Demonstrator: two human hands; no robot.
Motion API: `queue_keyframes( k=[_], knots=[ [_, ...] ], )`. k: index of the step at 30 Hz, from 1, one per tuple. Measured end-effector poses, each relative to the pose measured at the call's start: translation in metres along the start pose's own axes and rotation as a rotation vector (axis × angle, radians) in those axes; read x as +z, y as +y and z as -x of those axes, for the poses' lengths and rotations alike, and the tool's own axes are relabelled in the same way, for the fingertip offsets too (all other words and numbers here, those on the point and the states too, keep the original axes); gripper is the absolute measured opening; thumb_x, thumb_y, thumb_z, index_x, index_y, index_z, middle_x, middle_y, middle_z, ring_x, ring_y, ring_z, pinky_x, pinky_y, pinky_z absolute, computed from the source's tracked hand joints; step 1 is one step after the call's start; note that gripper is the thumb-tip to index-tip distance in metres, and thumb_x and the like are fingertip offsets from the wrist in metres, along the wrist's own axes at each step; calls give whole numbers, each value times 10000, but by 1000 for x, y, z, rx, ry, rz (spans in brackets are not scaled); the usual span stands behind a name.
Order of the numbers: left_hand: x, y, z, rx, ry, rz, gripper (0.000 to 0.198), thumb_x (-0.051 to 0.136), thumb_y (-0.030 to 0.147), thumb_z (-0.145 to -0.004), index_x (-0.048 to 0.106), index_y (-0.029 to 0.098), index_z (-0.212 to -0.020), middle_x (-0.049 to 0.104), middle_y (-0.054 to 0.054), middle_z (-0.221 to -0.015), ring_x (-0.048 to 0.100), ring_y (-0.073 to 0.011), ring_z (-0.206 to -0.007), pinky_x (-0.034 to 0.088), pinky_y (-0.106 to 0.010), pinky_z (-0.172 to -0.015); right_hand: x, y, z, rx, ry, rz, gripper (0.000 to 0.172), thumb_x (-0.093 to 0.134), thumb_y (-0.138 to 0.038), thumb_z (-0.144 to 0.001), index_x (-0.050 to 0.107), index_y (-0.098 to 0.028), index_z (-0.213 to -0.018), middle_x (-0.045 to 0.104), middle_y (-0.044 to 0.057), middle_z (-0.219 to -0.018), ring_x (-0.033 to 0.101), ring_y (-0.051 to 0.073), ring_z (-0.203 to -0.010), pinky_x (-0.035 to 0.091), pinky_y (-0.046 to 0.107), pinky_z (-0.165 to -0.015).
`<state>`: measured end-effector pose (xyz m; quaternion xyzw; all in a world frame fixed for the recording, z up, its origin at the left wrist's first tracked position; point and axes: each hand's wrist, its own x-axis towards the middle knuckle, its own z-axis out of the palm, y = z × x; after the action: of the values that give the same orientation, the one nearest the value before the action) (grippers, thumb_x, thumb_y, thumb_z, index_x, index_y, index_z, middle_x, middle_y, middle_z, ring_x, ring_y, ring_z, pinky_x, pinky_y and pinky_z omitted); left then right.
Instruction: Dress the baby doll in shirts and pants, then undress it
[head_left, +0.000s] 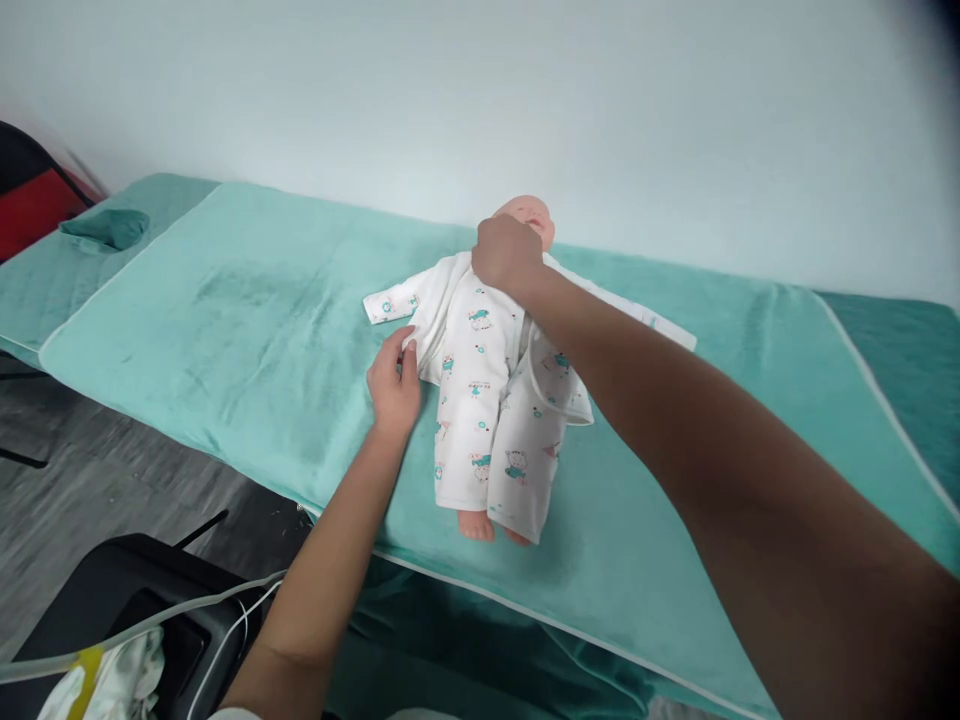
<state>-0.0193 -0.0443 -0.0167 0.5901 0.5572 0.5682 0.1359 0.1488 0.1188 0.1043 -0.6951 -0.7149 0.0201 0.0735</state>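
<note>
A baby doll [545, 228] lies on its back in a white printed baby shirt [431, 325] and matching trousers [472, 430]. Its bare feet [475, 525] stick out of the trouser legs. At the collar, over the doll's neck and lower face, my right hand [506, 250] is closed on the shirt; its fingertips are hidden. My left hand [394, 385] pinches the shirt's side edge near the doll's hip, thumb against fingers. One shirt front hangs loose beside the trousers, and both sleeves are spread outward. My right forearm covers part of the far sleeve.
A green padded bed [300, 270] with a face hole [109, 230] at its left end stands against a white wall [480, 100]. A black chair [142, 610] holds a printed cloth [127, 675], with a pale tube [187, 605] and white cord crossing near my left arm.
</note>
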Motion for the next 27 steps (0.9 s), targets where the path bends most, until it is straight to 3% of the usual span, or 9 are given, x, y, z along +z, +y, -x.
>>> queue_keyframes(
  k=[4, 8, 10, 12, 15, 18, 21, 23, 27],
  knots=[
    [2, 11, 1, 209, 29, -27, 284, 441, 346, -1087, 694, 227, -1134, 791, -73, -1162, 732, -211, -1165, 551, -369, -1006, 4, -1, 18, -107, 41, -142, 206, 567, -112, -915, 698, -156, -1068, 695, 149, -1113, 648, 338, -1100, 536, 500, -946],
    [11, 26, 2, 583, 37, -12, 242, 439, 179, -1061, 677, 207, -1100, 796, -92, -1211, 699, -219, -1298, 553, -369, -998, 8, 4, 41, -495, 168, -508, 447, 460, -39, -860, 694, -223, -1194, 683, 87, -1246, 600, 273, -1173, 482, 494, -1045],
    [16, 32, 3, 715, 36, -17, 243, 445, 136, -1043, 673, 205, -1094, 809, -89, -1176, 718, -219, -1273, 558, -354, -952, 7, 9, 54, -678, 164, -496, 446, 454, -35, -854, 730, -248, -1131, 667, 70, -1321, 553, 282, -1256, 450, 510, -1074],
    [18, 36, 4, 751, 16, -40, 252, 443, 128, -1038, 675, 208, -1093, 818, -82, -1147, 743, -211, -1224, 558, -344, -915, 3, 14, 62, -739, 102, -383, 383, 465, -27, -847, 753, -241, -982, 676, 69, -1337, 520, 310, -1303, 432, 530, -1058],
    [18, 40, 6, 716, -36, -11, 263, 442, 125, -1039, 681, 208, -1110, 817, -84, -1152, 746, -202, -1211, 559, -345, -924, -9, 23, 63, -732, 22, -199, 309, 486, -17, -833, 719, -220, -839, 702, 70, -1306, 520, 337, -1300, 439, 525, -987],
    [20, 45, 2, 708, -79, 61, 254, 457, 120, -1038, 680, 201, -1127, 814, -87, -1157, 720, -205, -1261, 560, -358, -978, -23, 33, 60, -710, 46, -65, 254, 520, -13, -816, 677, -212, -822, 719, 67, -1232, 544, 341, -1254, 437, 519, -964],
    [23, 57, -6, 732, -115, 52, 262, 447, 123, -1046, 682, 204, -1129, 812, -79, -1167, 703, -202, -1286, 551, -358, -1002, -32, 45, 66, -642, 192, -43, 232, 522, -16, -832, 645, -213, -845, 720, 70, -1152, 564, 320, -1206, 427, 493, -961],
    [26, 68, -10, 758, -128, 22, 275, 440, 114, -1049, 690, 213, -1109, 811, -67, -1168, 692, -197, -1294, 531, -357, -1012, -32, 54, 76, -514, 329, -65, 230, 502, -23, -851, 627, -216, -865, 715, 74, -1118, 589, 300, -1142, 432, 450, -900],
    [24, 86, -10, 854, -154, -53, 238, 490, 96, -1031, 693, 218, -1054, 822, -35, -1106, 720, -188, -1185, 504, -332, -892, -13, 73, 101, -249, 552, -142, 166, 530, -75, -849, 597, -226, -874, 708, 80, -1105, 603, 275, -1023, 411, 381, -759]
  ],
)
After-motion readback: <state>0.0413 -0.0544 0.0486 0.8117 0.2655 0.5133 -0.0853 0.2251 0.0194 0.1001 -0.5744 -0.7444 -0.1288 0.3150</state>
